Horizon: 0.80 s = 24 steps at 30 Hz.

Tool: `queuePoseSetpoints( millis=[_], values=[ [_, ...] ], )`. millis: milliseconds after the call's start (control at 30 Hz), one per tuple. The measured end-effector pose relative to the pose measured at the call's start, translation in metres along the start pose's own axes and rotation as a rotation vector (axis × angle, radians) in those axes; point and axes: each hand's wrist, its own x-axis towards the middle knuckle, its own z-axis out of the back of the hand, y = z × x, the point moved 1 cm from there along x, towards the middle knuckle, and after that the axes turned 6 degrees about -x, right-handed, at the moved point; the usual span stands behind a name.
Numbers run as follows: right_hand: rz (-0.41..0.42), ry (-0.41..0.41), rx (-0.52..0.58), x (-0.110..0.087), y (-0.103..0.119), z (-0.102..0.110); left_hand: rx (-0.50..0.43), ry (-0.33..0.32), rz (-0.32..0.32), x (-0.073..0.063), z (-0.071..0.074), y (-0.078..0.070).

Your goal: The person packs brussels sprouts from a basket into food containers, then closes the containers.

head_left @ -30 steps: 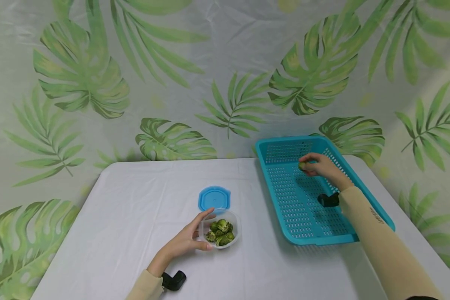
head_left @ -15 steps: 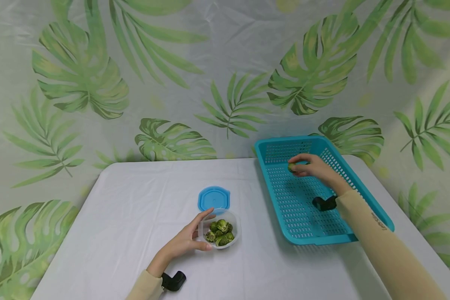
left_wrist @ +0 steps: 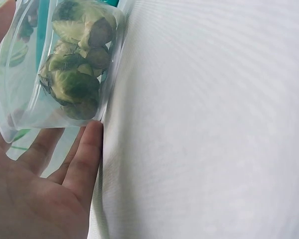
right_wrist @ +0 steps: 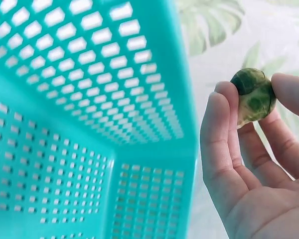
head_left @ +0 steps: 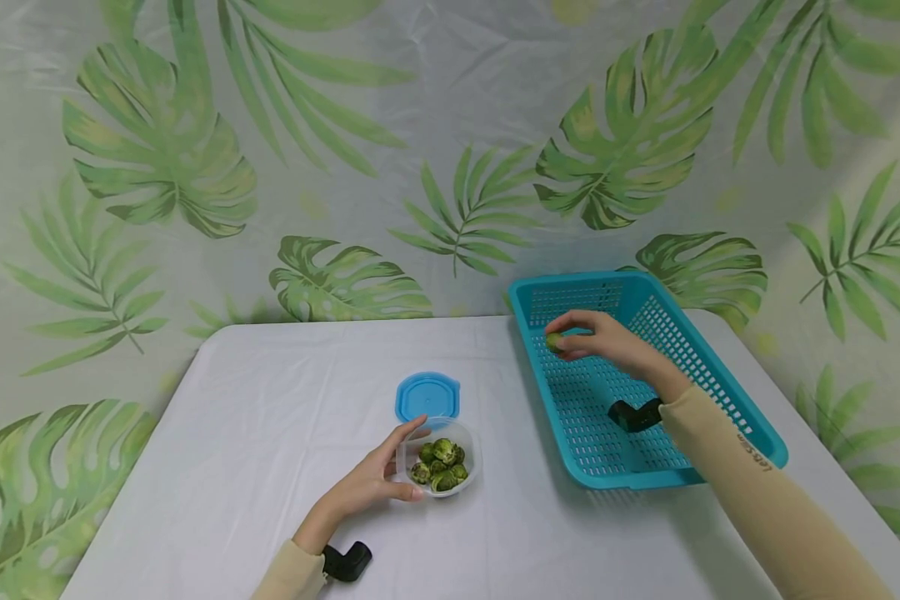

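Note:
My right hand (head_left: 600, 340) is over the far left part of a turquoise perforated basket (head_left: 570, 450). It pinches a Brussels sprout (right_wrist: 255, 94) between thumb and fingertips, seen closely in the right wrist view. On the white table, my left hand (head_left: 371, 479) holds a small clear plastic container (head_left: 474, 458) from its left side, thumb in front and fingers behind. Several Brussels sprouts (left_wrist: 72, 79) lie piled inside that container. In the left wrist view, fingertips (left_wrist: 92, 130) touch its wall low down near the cloth.
A blue lid (head_left: 427, 395) lies flat right behind the container. White cloth (head_left: 285, 400) covers the table. Behind the table's far edge hangs a leaf-printed backdrop (head_left: 465, 208). Each wrist carries a black camera, such as the one by the left sleeve (head_left: 347, 562).
My right hand has moved left across the basket, carrying the Brussels sprout toward the basket's left wall. The left hand and the container have stayed in place.

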Motion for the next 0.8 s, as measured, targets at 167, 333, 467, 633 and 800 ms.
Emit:
queuePoseSetpoints(
  millis=[167, 333, 467, 633, 800],
  values=[
    [0.024, 0.048, 0.027, 0.002, 0.008, -0.012, -0.002, 0.005, -0.006, 0.0, 0.001, 0.001],
    [0.047, 0.09, 0.012, 0.004, 0.015, -0.022, 0.001, 0.008, -0.016, 0.001, 0.001, 0.002],
    [0.045, 0.121, 0.014, 0.004, 0.022, -0.031, 0.006, 0.006, -0.014, 0.001, 0.001, 0.002],
    [0.041, 0.158, 0.04, 0.005, 0.028, -0.043, 0.016, 0.004, -0.011, 0.001, 0.001, 0.002],
    [0.067, 0.202, 0.049, 0.007, 0.031, -0.054, 0.016, 0.002, -0.008, 0.0, 0.001, 0.002]
  ],
)
